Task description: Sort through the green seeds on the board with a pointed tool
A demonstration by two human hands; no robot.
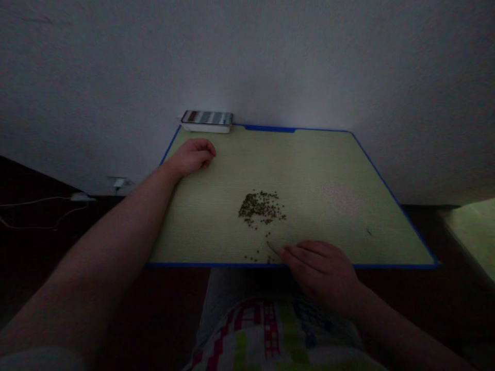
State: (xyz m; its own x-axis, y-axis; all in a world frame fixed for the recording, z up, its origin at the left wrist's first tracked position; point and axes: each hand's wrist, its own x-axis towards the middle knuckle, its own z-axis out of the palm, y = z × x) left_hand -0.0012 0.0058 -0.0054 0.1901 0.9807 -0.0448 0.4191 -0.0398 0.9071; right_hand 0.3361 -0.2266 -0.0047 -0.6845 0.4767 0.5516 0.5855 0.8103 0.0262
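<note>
We logged the board [309, 170] with its blue edge, its far side against the wall [247, 62] and its near side over our lap. The phone [207, 118] sat on a white base just past the far left corner. The left hand [191, 157] rested on the board near that corner, its fingers [204, 152] curled loosely and holding nothing we could see. The right hand [320, 273] lay across the near edge, its fingers [309, 252] close together. The thin metal pick [273, 248] stuck out from under them and appeared pinched, though the grip was hidden. The grains [261, 207], small and dark, lay in a loose pile mid-board, between the hands and apart from both. A few strays lay by the near edge, just beside the pick's tip. A pinkish smudge [340, 198] marked the board to the right of the pile, inside the right edge.
</note>
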